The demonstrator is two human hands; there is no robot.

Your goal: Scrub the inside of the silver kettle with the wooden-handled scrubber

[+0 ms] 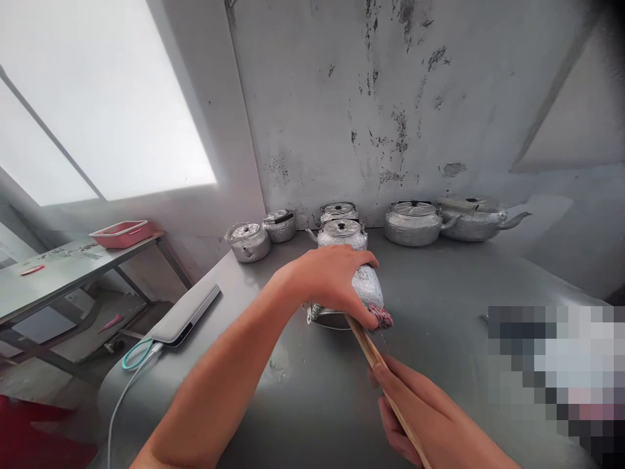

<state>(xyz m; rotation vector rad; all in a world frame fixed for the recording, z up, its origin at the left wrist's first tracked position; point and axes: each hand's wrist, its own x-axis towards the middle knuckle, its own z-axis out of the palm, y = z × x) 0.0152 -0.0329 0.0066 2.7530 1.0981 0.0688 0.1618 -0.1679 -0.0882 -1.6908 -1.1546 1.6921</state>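
Observation:
My left hand [329, 277] is wrapped over a hammered silver kettle [367, 285] in the middle of the table. Its dark opening appears to face me, though my hand hides much of the body. A patterned red and white cloth [382, 317] shows by my left thumb, and a greenish bit of cloth shows at the other side of the opening. My right hand [403, 404] is closed around a wooden stick [368, 348]. The stick's far end reaches the kettle's opening under my left thumb, and its tip is hidden.
Behind my left hand stands a lidded kettle [342, 234]. More kettles line the wall, including one at left [248, 243] and one at right [415, 223]. A power bank [188, 316] with a cable lies at left. A pink basket [122, 234] sits on a side table.

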